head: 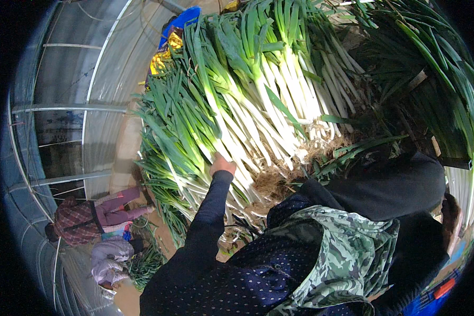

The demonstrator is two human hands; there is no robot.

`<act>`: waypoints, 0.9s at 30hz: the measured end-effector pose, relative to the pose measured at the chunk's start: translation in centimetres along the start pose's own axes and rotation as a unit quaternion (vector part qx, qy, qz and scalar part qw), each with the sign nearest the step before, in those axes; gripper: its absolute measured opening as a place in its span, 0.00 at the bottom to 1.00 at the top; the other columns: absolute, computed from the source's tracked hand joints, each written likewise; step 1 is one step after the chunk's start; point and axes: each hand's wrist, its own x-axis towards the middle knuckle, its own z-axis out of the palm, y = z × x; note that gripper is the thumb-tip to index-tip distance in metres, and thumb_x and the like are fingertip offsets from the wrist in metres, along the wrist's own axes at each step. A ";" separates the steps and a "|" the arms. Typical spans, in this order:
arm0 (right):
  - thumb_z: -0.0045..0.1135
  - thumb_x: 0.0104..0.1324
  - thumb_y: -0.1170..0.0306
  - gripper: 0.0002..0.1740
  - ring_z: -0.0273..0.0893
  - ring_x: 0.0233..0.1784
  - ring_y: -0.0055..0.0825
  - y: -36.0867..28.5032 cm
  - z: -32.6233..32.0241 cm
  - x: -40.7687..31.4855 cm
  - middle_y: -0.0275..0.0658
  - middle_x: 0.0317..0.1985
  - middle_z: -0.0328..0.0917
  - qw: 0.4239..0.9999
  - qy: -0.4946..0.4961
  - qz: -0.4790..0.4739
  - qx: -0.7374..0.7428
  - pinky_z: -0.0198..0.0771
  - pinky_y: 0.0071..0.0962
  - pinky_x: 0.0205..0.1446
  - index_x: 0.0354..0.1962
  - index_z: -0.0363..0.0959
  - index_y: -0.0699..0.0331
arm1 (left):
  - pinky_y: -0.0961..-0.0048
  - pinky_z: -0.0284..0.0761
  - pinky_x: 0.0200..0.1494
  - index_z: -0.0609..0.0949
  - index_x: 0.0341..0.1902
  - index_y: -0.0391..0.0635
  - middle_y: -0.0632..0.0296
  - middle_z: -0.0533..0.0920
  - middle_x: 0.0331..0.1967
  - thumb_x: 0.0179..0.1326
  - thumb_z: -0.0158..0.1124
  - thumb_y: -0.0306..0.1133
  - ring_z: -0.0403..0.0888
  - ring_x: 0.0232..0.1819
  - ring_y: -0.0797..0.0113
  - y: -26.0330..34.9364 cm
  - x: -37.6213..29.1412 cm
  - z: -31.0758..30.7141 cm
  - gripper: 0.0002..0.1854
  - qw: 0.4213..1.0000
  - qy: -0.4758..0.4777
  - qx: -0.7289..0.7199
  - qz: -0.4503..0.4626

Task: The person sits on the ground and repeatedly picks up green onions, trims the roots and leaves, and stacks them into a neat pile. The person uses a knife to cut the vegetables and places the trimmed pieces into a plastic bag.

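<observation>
A broad row of long green onions (237, 114) with white stalks and rooty ends lies before me. My left hand (223, 166) reaches onto the pile and touches stalks near where white turns to green; its fingertips are hidden among them. At the far right edge is my right hand (451, 223), partly dark, beside the white stalks of more green onions (464, 189). Whether it holds any of these is not clear. Loose leaves and brown roots (272, 183) lie at the near edge of the pile.
A metal tube end (458, 162) juts in at the right. A blue and yellow bag (168, 47) lies past the leaf tips. Two people (79, 221) (110, 256) are at the left by more greens, near the plastic greenhouse wall (110, 59). A blue crate (438, 294) stands lower right.
</observation>
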 end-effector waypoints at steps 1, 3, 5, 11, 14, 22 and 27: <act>0.55 0.75 0.77 0.19 0.79 0.58 0.28 0.3 0.4 0.2 0.48 0.56 0.84 1.000 -0.005 0.003 0.009 0.74 0.29 0.62 0.61 0.75 0.74 | 0.51 0.71 0.70 0.65 0.74 0.34 0.39 0.81 0.58 0.57 0.70 0.40 0.79 0.61 0.45 -0.7 -0.2 0.3 0.44 0.997 0.030 0.056 0.050; 0.54 0.75 0.75 0.19 0.79 0.58 0.29 0.9 0.9 0.5 0.47 0.57 0.83 0.995 -0.006 0.025 0.094 0.74 0.28 0.63 0.61 0.75 0.75 | 0.49 0.63 0.75 0.71 0.69 0.36 0.42 0.78 0.63 0.56 0.70 0.37 0.72 0.69 0.46 -1.6 -0.2 0.9 0.38 0.976 0.069 0.149 0.143; 0.53 0.76 0.72 0.20 0.80 0.58 0.31 1.8 1.1 -0.1 0.48 0.56 0.84 0.987 0.016 0.018 0.159 0.74 0.30 0.62 0.62 0.75 0.74 | 0.47 0.55 0.78 0.79 0.62 0.39 0.47 0.75 0.65 0.54 0.70 0.33 0.65 0.74 0.46 -1.0 -0.4 0.9 0.29 0.942 0.095 0.225 0.228; 0.50 0.78 0.70 0.22 0.80 0.59 0.31 0.8 1.3 -0.3 0.47 0.57 0.82 0.997 0.015 0.017 0.074 0.74 0.29 0.66 0.63 0.74 0.74 | 0.56 0.76 0.65 0.85 0.51 0.46 0.49 0.86 0.54 0.57 0.70 0.35 0.81 0.62 0.48 1.1 3.0 0.2 0.18 0.974 -0.045 0.019 0.222; 0.48 0.78 0.69 0.22 0.81 0.57 0.30 1.5 1.8 0.3 0.46 0.56 0.83 0.991 0.015 0.041 0.129 0.75 0.28 0.64 0.64 0.74 0.71 | 0.56 0.78 0.64 0.83 0.57 0.45 0.49 0.86 0.53 0.60 0.72 0.37 0.83 0.59 0.47 0.8 6.0 1.2 0.22 0.982 0.013 -0.056 0.177; 0.48 0.78 0.68 0.23 0.81 0.57 0.31 2.8 1.4 0.6 0.47 0.56 0.84 0.993 -0.001 0.072 0.097 0.74 0.28 0.62 0.65 0.75 0.69 | 0.50 0.74 0.62 0.89 0.38 0.48 0.56 0.87 0.48 0.66 0.62 0.38 0.79 0.58 0.54 3.3 4.6 1.5 0.11 0.759 -0.116 0.491 0.412; 0.49 0.78 0.69 0.22 0.81 0.58 0.31 2.6 1.2 0.8 0.47 0.57 0.84 0.997 -0.056 0.044 -0.012 0.75 0.29 0.61 0.64 0.74 0.71 | 0.57 0.76 0.58 0.87 0.34 0.48 0.57 0.87 0.32 0.63 0.60 0.35 0.85 0.41 0.51 -4.4 4.2 2.6 0.09 0.819 -0.017 0.247 0.518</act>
